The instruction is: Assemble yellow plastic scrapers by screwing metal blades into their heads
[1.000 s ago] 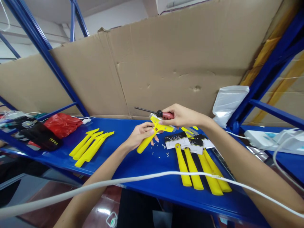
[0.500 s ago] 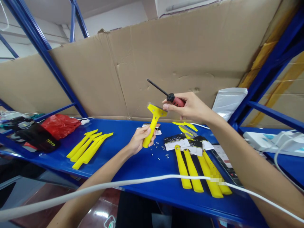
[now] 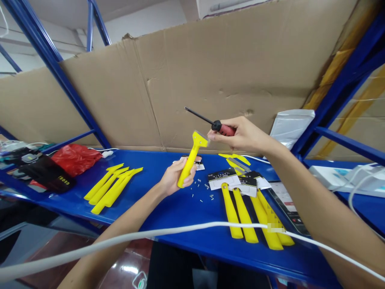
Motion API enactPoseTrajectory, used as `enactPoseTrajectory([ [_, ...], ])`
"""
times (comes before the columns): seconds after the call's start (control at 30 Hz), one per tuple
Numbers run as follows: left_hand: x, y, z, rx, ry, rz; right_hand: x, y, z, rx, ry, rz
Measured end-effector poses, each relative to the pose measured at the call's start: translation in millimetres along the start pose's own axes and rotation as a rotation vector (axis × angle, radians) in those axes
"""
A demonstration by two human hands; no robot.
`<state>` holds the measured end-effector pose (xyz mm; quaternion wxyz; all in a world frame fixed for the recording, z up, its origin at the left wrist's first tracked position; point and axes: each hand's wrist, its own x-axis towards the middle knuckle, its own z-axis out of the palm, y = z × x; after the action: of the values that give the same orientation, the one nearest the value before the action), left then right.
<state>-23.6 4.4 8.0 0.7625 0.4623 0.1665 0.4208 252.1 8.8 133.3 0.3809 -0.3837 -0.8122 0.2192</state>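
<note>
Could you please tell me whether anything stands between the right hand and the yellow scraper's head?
Nothing visible does: the right hand is touching or very near the yellow scraper at its head's corner; which, I cannot tell. The screwdriver it holds shows above that head, not between them.

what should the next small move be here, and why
Probably lower the yellow scraper to the blue table with the left hand: its head already carries a grey blade, and the screwdriver in the right hand points past it.
</note>
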Motion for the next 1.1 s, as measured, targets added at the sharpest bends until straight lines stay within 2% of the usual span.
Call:
enactPoseTrajectory([
  [0.17, -3, 5, -4, -0.17, -0.011, -0.23, 0, 0, 4, 0.02, -0.058, -0.007],
  [0.27, -4, 1, -12, -0.228, -0.028, -0.284, 1, 1, 6, 0.026, -0.081, -0.012],
  [0.47, -7, -4, -25, -0.211, -0.159, -0.405, 5, 5, 14, 0.063, -0.162, -0.01],
  [0.63, -6, -2, -14, -0.136, -0.18, -0.348, 6, 6, 15, -0.006, -0.144, -0.069],
  [0.73, -4, -1, -7, -0.092, -0.194, -0.315, 4, 4, 13, -0.035, -0.136, -0.053],
  [0.9, -3, -1, -9, 0.01, -0.189, -0.255, 2, 0, 10, 0.056, -0.25, 0.062],
  [1.0, -3, -2, -12, 0.09, -0.178, -0.174, 1, -3, 10, 0.121, -0.345, 0.052],
  [1.1, 3, -1, -16, 0.207, -0.083, -0.105, 0, -6, 9, 0.152, -0.357, 0.026],
])
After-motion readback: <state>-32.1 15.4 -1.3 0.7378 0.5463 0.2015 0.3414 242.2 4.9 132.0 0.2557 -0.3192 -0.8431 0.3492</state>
